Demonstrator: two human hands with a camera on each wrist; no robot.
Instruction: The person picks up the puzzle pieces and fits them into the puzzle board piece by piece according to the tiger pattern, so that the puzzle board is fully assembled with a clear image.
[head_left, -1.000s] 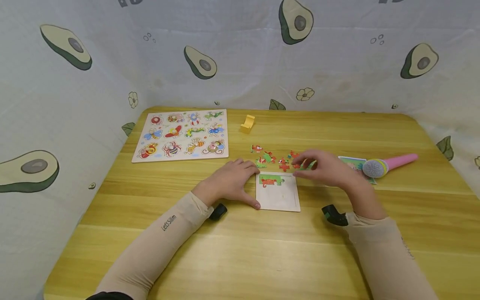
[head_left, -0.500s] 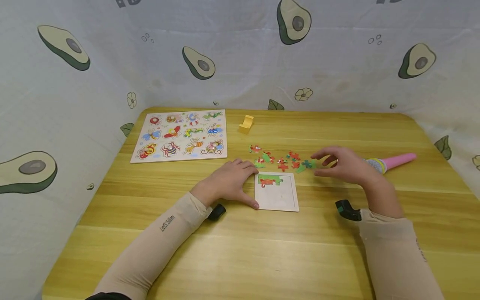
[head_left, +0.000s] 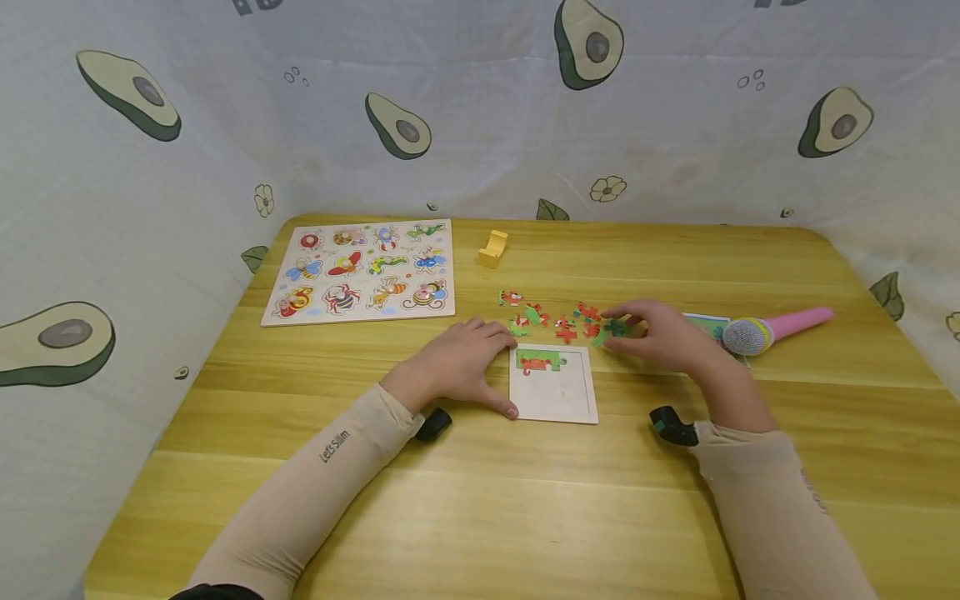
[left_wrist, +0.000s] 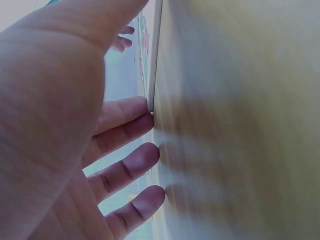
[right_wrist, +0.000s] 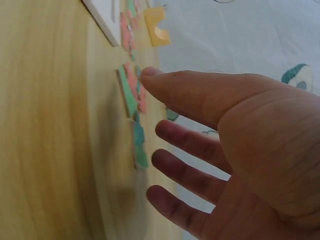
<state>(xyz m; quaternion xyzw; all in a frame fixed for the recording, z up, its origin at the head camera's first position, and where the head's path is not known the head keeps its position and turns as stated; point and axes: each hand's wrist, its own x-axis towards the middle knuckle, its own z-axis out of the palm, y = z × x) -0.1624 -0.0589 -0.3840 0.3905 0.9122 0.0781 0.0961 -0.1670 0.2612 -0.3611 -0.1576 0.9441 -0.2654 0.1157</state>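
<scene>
The right hand's fingers (right_wrist: 172, 132) are spread, with an open gap between thumb and the rest and nothing held. They hover at the right end of a cluster of loose puzzle pieces (head_left: 565, 328); whether a tip touches the dark-green piece (head_left: 617, 327) there cannot be told. In the head view, the right hand (head_left: 663, 333) partly covers that end.

The left hand (head_left: 461, 362) has its fingers (left_wrist: 142, 155) spread too, thumb at the near left corner of the white puzzle board (head_left: 555, 396) and forefinger at the far left corner. In the left wrist view the thumb's tip is cut off at the top.

On the board's far left part lies a joined green-and-red strip (head_left: 540, 360). The loose pieces crowd just beyond the board, some overlapping, so their number and print are hard to read; the right wrist view blurs them.

Right of the cluster, a pink microphone (head_left: 798, 322) lies partly over a picture card (head_left: 707, 323), much of it hidden. Farther off on the wooden counter (head_left: 495, 500) are a yellow block (head_left: 492, 249) and an insect board (head_left: 365, 280).
</scene>
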